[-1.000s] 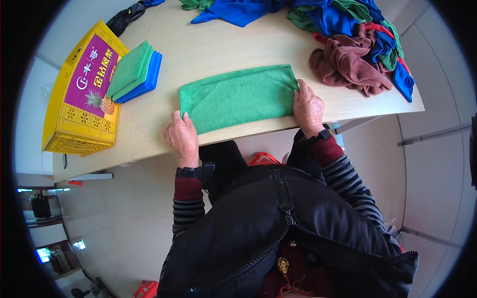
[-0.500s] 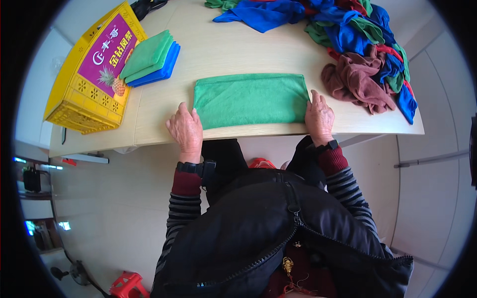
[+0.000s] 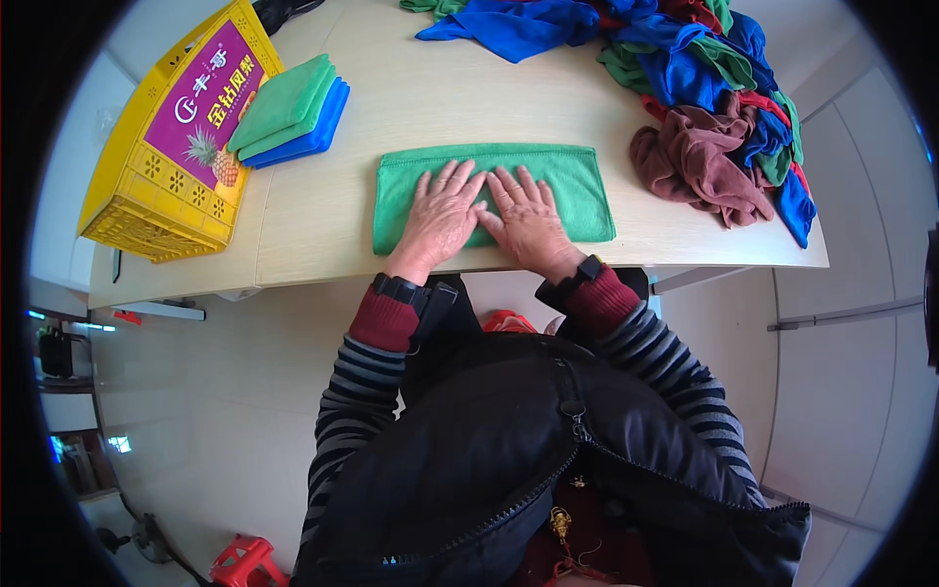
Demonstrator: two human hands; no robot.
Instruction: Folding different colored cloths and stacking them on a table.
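Observation:
A green towel, folded into a long rectangle, lies near the front edge of the table. My left hand rests flat on its middle with fingers stretched forward. Beside it, my right hand also presses flat on the cloth, the two thumbs close together. Both hands are open and grip nothing. The towel's far edge shows a stitched hem, and its centre is hidden under my palms.
At the left stands a yellow plastic crate with a purple pineapple label. Next to it sit folded green towels on folded blue ones. A loose heap of blue, green, red and brown cloths covers the table's right. A red stool stands below.
Both hands have moved inward from the towel's left and right ends onto its middle. Their fingers now lie flat on the cloth. The towel stays in about the same place.

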